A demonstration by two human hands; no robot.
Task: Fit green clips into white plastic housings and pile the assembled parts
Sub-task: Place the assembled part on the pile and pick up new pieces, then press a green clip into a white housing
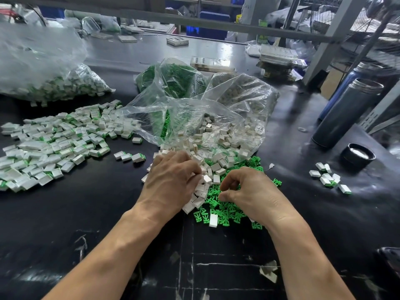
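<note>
- At the middle of the black tabletop (pixel 216 267), the left hand (pixel 171 180) is laid over the white housings (pixel 207 176), its fingers curled down among them; whether one is actually gripped cannot be told.
- Over the green clips (pixel 225 210), the right hand (pixel 251 191) is held with fingers bent toward the thumb as if pinching; no clip is plainly seen between them.
- For a clean fit, one clip and one housing should be singled out and lined up before being pressed together.
- Assembled parts (pixel 54 146) are piled well apart at the left.
- Loose stock is partly covered by the clear plastic bag (pixel 194 118), which may snag reaching fingers.
- A steel flask (pixel 344 113) and its black cap (pixel 358 155) stand at the right.
</note>
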